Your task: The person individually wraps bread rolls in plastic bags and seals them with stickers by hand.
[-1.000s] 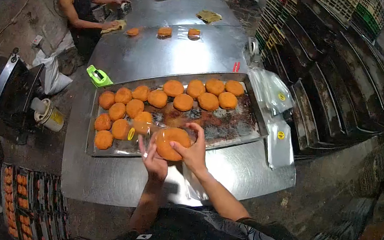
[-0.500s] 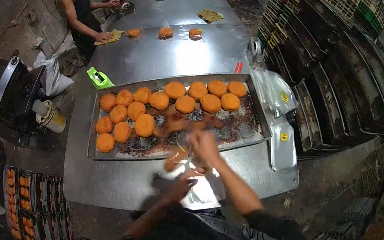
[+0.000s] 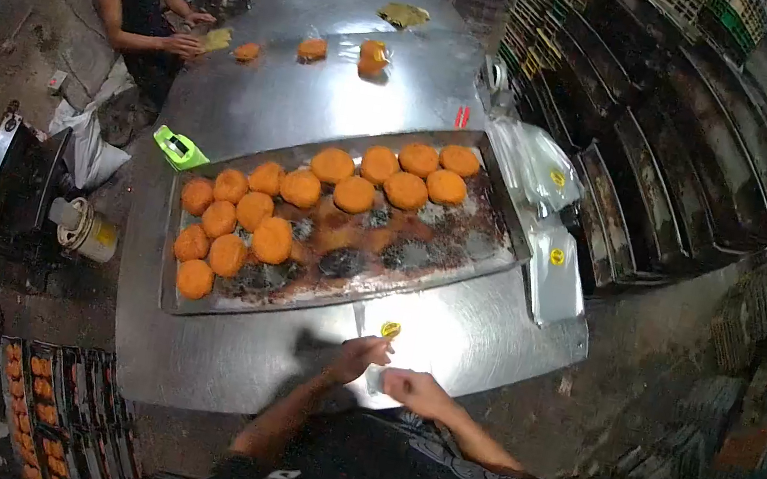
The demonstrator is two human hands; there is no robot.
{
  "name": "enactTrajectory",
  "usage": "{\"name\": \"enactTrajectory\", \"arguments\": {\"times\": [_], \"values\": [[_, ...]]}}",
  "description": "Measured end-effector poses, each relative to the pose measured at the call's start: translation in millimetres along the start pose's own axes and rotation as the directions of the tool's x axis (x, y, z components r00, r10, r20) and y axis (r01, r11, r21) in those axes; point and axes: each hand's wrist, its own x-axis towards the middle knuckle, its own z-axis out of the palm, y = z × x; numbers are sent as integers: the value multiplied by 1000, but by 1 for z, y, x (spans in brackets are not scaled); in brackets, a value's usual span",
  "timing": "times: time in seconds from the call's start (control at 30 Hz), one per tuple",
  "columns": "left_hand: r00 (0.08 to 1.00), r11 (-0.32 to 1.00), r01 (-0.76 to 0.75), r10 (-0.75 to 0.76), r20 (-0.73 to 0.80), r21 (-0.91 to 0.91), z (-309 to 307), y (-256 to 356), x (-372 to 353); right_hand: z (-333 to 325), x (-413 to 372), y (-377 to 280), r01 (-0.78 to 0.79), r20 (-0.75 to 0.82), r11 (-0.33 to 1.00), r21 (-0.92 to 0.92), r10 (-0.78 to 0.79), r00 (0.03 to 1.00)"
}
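Observation:
A clear plastic bag (image 3: 389, 357) with a yellow round sticker lies at the table's near edge, shiny under the light. My left hand (image 3: 358, 358) is at its left side, fingers drawn together on the film. My right hand (image 3: 417, 391) is closed at the bag's lower right, thumb and fingers pinched; the exact grip is too small to make out. Just beyond my hands, a large metal tray (image 3: 332, 302) holds several round orange-brown buns (image 3: 272, 239) along its left and far sides. Its stained bottom shows at the near right.
Clear bags with yellow stickers (image 3: 554, 278) lie right of the tray. A green tape dispenser (image 3: 178, 148) sits at its left corner. Farther back are wrapped buns (image 3: 373, 58) and a co-worker (image 3: 143, 7) with a yellow cloth. Dark stacked trays (image 3: 658, 174) stand to the right.
The bun that was by my hands is gone from there. My hands have drawn nearer my body, over the bag. More orange shows at the farthest wrapped bun. The view has shifted slightly.

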Motion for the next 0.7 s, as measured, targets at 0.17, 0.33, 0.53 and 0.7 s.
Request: {"name": "enactTrajectory", "arguments": {"times": [0.17,0.33,0.53,0.7], "values": [[977,969,215,-215,13,-122,22,15,5,-12,-18,-1,-58,-304,967,-250,-21,953],[971,913,224,-178,-162,340,55,51,14,-6,-19,-7,-198,-455,979,49,198,868],[886,938,-231,312,-341,259,56,40,38,-75,66,-22,107,-211,374,921,249,945],[846,334,-445,-148,-512,-831,31,77,70,-39,125,0,-246,233,185,952,87,968]]}}
